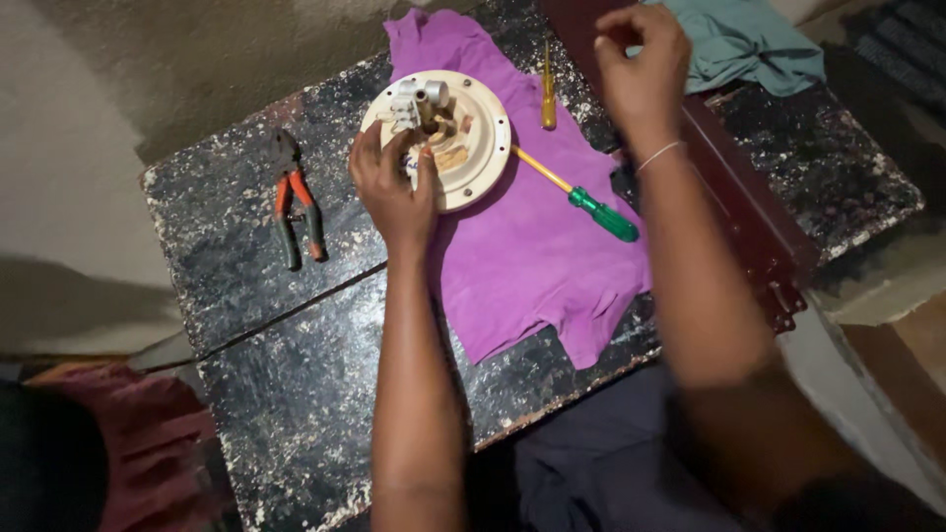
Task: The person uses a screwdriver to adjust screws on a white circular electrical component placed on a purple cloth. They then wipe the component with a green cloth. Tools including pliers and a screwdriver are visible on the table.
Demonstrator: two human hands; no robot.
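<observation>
Two bare hands over a scarred black wooden bench, round cream plastic disc with metal fittings (463, 138) on a purple cloth (537, 246).

Left hand (394, 192) pinches disc's near edge, fingers closed on it, seemingly to steady it. Right hand (641, 64) raised above, fingers curled together, blurred; contents unclear. Green-handled screwdriver (591, 207) touching disc; small yellow screwdriver (548, 94) just beyond; orange-handled pliers (296, 212) well left.

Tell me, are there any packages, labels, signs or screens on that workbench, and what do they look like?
None in view. The black bench holds only a purple cloth, a round cream part under the left hand, pliers and two screwdrivers; the right hand is raised above.
</observation>
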